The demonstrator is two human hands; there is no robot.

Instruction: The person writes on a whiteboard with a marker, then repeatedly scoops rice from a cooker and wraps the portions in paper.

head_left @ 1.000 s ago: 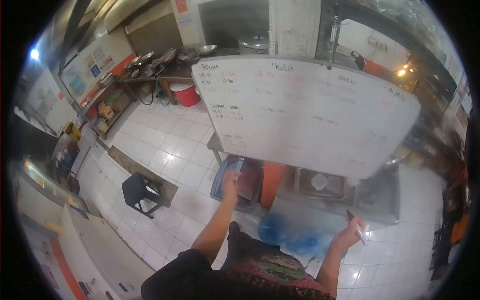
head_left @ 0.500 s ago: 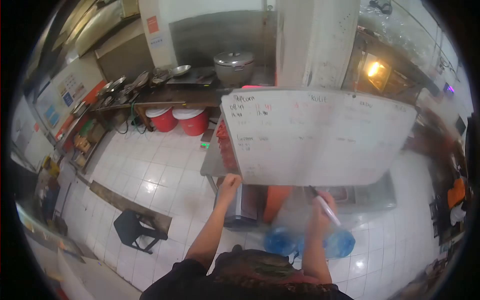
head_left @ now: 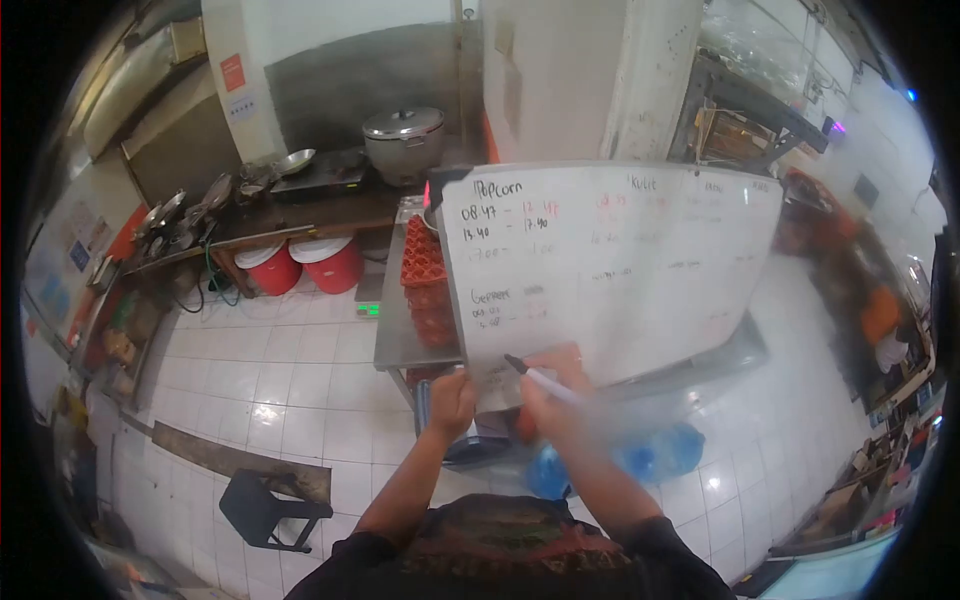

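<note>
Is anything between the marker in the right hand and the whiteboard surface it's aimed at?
Nothing visible does. The marker in the right hand has its dark tip at the lower left area of the whiteboard, over bare board. The left hand grips the bottom edge just left of the tip, beside it, not across it.

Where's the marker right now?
In the head view, low centre: the marker is in the right hand, its dark tip at the lower left corner of the whiteboard, just right of the left hand holding its bottom edge.
</note>
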